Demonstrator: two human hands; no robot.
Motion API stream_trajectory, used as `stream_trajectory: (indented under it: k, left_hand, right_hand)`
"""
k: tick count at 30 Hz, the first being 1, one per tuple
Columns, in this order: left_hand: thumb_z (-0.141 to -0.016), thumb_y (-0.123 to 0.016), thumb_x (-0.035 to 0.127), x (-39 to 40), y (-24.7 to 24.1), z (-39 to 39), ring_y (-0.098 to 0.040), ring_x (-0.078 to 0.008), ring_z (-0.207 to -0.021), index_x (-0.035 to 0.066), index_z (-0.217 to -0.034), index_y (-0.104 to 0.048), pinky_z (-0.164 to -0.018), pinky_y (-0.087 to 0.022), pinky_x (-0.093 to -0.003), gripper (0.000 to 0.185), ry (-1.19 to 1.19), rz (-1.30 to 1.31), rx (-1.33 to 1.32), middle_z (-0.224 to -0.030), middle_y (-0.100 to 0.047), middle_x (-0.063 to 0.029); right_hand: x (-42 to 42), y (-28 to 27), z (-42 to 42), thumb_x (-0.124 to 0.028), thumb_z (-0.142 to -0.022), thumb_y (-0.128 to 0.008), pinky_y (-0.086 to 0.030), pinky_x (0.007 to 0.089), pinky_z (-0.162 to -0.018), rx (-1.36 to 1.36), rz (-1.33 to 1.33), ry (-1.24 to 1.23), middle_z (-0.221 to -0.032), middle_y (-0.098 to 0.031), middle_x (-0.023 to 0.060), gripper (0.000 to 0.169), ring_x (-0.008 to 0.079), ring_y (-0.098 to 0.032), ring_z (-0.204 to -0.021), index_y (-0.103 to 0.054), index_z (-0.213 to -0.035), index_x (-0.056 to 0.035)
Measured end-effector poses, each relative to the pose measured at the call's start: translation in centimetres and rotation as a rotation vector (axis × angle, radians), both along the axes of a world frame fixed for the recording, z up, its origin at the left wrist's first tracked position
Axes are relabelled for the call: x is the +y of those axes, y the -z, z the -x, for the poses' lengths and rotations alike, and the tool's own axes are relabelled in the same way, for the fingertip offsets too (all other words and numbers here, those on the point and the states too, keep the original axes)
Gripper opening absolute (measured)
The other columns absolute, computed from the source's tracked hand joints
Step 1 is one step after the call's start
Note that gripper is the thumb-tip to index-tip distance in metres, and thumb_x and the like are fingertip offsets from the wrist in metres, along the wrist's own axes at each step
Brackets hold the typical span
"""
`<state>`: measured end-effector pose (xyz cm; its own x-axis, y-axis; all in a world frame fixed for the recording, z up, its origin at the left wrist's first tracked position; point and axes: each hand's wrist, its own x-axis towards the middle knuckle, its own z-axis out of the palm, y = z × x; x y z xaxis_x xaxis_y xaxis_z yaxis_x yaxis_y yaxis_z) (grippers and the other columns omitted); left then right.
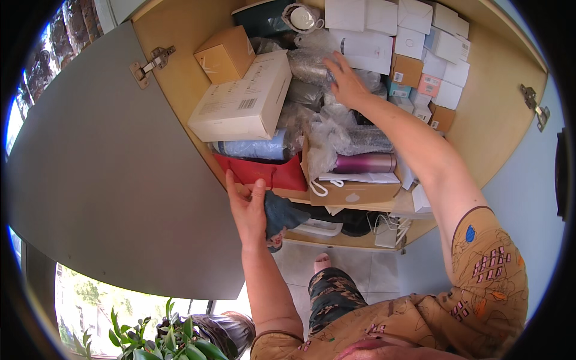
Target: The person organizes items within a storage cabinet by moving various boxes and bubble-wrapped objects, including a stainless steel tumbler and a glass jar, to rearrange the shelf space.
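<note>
A dark blue-grey cloth (283, 215) hangs at my left hand (249, 209), held against the palm, with thumb and forefinger extended, in front of a red paper bag (288, 173). Over the bubble-wrapped items (308, 65) on the cupboard shelf, my right hand (348, 85) is spread, fingers apart, with nothing seen in it; whether it touches the wrap cannot be told. Left of it lie a large white box (245, 99) and a tan box (227, 54). Below, a purple metallic tumbler (365, 163) lies on a brown cardboard box (355, 192).
Small white boxes (414, 17) are stacked at the shelf's right. A grey cupboard door (121, 180) stands swung out on the left, its hinge (150, 65) exposed. White cables (387, 222) lie on the lower shelf. A leafy potted plant (175, 337) is at bottom left.
</note>
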<state>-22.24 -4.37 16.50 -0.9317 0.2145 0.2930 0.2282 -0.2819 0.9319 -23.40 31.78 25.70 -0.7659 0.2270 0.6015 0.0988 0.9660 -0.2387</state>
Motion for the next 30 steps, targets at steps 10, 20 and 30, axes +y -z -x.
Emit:
stream_trajectory:
  k: [10,20,30]
  left_hand:
    - [-0.085,-0.075,0.030,2.3,-6.9,4.4,-0.055,-0.0159,-0.068,0.008,-0.152,-0.027,-0.069,-0.048,-0.0291,0.085,-0.321,0.391,0.397,-0.074,-0.058,-0.0074]
    - [-0.080,-0.076,0.045,5.3,-7.6,6.8,-0.066,-0.0268,-0.077,0.010,-0.139,-0.048,-0.074,-0.052,-0.0362,0.074,-0.395,0.655,0.514,-0.084,-0.068,-0.0165]
    - [-0.080,-0.076,0.044,5.4,-7.6,6.9,-0.067,-0.0333,-0.089,0.008,-0.141,-0.046,-0.081,-0.052,-0.0405,0.076,-0.380,0.746,0.506,-0.097,-0.068,-0.0230]
  right_hand:
    - [4.8,0.8,3.8,-0.039,-0.065,-0.082,-0.036,0.0418,-0.109,0.065,0.398,0.013,-0.147,-0.035,0.0290,0.113,0.0406,-0.040,-0.134,-0.018,-0.151,-0.0016]
    - [4.7,1.0,5.6,-0.040,-0.063,-0.083,-0.043,0.0397,-0.102,0.262,0.533,0.031,-0.130,-0.051,0.0258,0.099,0.0386,-0.052,-0.121,-0.035,-0.144,-0.0091]
    - [4.1,-0.9,-2.6,-0.027,-0.074,-0.081,-0.047,0.0353,-0.093,0.315,0.924,-0.197,-0.130,-0.052,0.0204,0.088,0.0276,-0.054,-0.118,-0.033,-0.143,-0.0014]
